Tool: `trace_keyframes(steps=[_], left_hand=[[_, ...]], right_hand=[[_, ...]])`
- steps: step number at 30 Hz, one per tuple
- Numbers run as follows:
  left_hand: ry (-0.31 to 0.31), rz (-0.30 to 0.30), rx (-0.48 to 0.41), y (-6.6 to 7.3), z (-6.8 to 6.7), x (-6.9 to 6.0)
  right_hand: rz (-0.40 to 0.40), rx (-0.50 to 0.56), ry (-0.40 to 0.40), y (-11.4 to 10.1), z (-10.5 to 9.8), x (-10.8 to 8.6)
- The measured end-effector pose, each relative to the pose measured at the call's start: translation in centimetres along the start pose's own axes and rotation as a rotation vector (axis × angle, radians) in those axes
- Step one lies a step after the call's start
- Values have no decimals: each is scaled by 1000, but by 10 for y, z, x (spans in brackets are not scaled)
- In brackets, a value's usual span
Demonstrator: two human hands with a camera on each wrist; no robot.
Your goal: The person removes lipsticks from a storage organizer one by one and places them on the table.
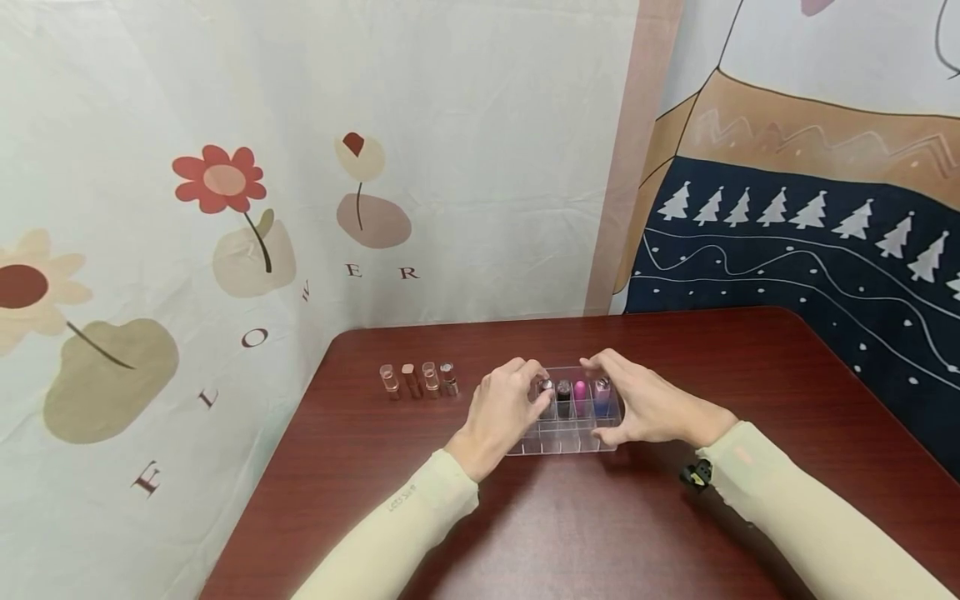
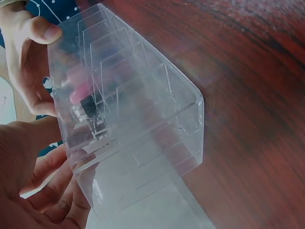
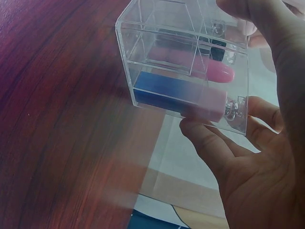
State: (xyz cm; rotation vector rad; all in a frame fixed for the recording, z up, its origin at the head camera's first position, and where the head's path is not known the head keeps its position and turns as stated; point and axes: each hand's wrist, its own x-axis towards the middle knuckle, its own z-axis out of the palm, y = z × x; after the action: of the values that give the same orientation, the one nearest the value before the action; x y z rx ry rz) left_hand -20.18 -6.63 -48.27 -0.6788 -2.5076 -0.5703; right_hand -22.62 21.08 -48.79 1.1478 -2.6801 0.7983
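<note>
A clear acrylic lipstick organizer point(image 1: 562, 437) stands on the table, divided into small compartments. My right hand point(image 1: 648, 404) grips its right end, thumb in front and fingers round the back. At the left side, my left hand point(image 1: 498, 408) pinches the top of a silver-capped lipstick point(image 1: 546, 385) in a back compartment; the fingers partly hide it. To its right in that row stand a black lipstick point(image 1: 564, 393), a pink one point(image 1: 580, 396) and a larger purple-and-blue tube point(image 3: 176, 95). The left wrist view shows the organizer from its left end.
To the left, several lipsticks stand in a row: a clear-capped one point(image 1: 389, 381), a brown one point(image 1: 411, 381), another clear-capped one point(image 1: 431, 379) and a silver one point(image 1: 449, 379). The reddish-brown table point(image 1: 360, 483) ends against a printed cloth point(image 1: 480, 167) behind.
</note>
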Motion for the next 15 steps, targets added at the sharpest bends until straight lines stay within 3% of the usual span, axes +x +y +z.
trace_keyframes(steps=[7,15], left_hand=[[13,19,-2,0,-4,0],[69,53,9,1,-10,0]], right_hand=[[-6,1,0,-1,0,1],[4,8,-5,-1,-1,0]])
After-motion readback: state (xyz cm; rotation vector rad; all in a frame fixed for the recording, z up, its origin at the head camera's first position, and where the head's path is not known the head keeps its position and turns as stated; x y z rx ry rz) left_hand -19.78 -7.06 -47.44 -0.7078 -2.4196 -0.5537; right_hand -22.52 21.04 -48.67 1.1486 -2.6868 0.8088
